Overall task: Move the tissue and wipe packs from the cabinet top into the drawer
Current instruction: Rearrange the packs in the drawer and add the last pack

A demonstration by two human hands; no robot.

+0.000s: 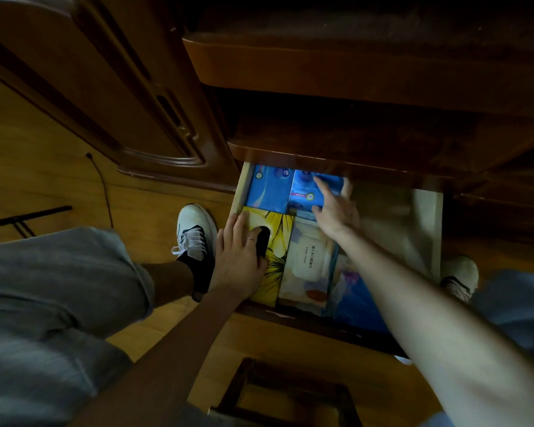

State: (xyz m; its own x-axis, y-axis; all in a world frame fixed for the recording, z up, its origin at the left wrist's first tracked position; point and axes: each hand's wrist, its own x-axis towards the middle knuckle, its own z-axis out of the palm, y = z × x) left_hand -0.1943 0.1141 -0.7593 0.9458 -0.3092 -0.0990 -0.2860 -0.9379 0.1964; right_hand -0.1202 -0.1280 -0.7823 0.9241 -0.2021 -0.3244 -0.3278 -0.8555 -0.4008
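The low drawer [426, 229] is pulled out under the dark wooden cabinet. Inside at the back lie two blue packs, one at the left [267, 192] and one to its right [302, 194]. In front sit a yellow tissue box [278, 241], a pale wipe pack [310, 263] and a blue-and-white pack [352, 291]. My left hand [239, 257] lies flat on the yellow box, fingers apart. My right hand [336, 204] is spread over the right blue pack, fingertips touching it. The right half of the drawer shows a bare bottom.
An upper drawer or ledge [352, 69] juts out above the open one. My white shoes [195, 232] stand on the wooden floor beside the drawer. A wooden stool [284, 396] sits just below. A cable [102, 186] trails on the floor at left.
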